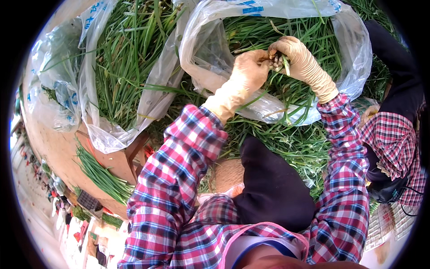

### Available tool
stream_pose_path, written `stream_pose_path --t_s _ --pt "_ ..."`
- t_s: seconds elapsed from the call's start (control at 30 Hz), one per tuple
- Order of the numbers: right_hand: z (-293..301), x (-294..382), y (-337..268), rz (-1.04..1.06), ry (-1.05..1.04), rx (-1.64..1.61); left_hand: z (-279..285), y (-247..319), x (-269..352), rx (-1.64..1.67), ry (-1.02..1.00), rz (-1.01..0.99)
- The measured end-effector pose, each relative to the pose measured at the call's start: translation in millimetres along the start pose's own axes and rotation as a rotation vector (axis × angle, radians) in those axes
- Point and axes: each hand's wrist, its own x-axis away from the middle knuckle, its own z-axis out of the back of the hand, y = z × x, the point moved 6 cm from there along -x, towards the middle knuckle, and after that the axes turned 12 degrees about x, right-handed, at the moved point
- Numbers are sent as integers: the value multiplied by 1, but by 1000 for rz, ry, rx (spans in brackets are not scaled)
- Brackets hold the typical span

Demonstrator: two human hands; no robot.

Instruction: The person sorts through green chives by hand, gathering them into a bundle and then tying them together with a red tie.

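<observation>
Both of my hands wear thin cream gloves and meet above a plastic bag (pixel 198 60) packed with green leafy stalks that look like garlic chives (pixel 312 37). My right hand (pixel 298 59) grips a small bunch of stalks (pixel 285 64), their pale cut ends pointing toward me. My left hand (pixel 247 72) pinches at the same ends, its fingertips against the right hand's; exactly what lies between them is partly hidden. The bag's rim is folded open, and some leaves hang over its near edge.
A second open bag (pixel 158 87) of chives stands at left, beside a wooden stand (pixel 111 164) with a neat chive bundle (pixel 104 178) on it. Loose greens (pixel 285 148) cover the floor around my knee. At right sits another person (pixel 393 144) in checked clothing, near a white basket (pixel 379 225).
</observation>
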Motion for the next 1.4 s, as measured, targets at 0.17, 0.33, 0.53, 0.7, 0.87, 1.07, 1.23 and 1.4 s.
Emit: stream_pose_path --t_s 0.17,0.33,0.53,0.7,0.87,1.07,1.23,1.4 --pt "29 1 7 -63 210 -35 -13 -8 4 -702 -59 -393" --pt "140 42 1 -319 449 -114 -15 -73 6 -1015 -356 -96" --pt "333 81 -72 -42 965 -155 -7 -34 30 -894 -324 -238" --pt "326 57 -151 143 279 228 3 71 104 96 -730 278" --pt "200 -16 -311 867 -88 210 24 201 181 1223 -453 383" --pt "117 2 -415 1241 -95 361 122 179 269 970 -177 242" --pt "128 0 -408 645 -7 103 184 152 344 852 54 -104" --pt "49 -13 -385 15 -55 -904 182 83 375 385 23 -300"
